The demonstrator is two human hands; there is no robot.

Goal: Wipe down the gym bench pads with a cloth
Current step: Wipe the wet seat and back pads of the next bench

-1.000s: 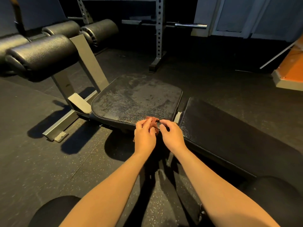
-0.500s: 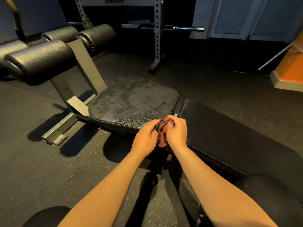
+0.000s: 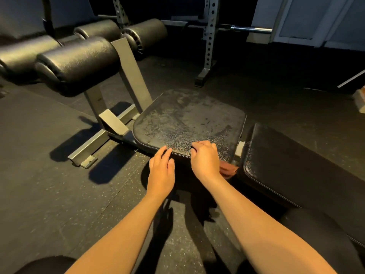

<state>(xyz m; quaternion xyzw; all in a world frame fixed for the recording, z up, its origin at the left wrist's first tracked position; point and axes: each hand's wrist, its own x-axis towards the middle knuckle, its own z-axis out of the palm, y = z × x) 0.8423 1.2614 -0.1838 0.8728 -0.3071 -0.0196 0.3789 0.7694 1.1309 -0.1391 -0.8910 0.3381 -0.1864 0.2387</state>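
Perforated rack upright (image 3: 210, 36), chrome barbell sleeve (image 3: 250, 28), speckled rubber floor (image 3: 49, 204), pale wall panels (image 3: 306, 16)

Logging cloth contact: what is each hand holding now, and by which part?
The right hand grips the reddish cloth bunched under its palm, one end sticking out; left hand holds nothing.

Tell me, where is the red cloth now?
Head view, just right of centre: the reddish-brown cloth is bunched in the right hand at the near edge of the seat pad, next to the back pad.
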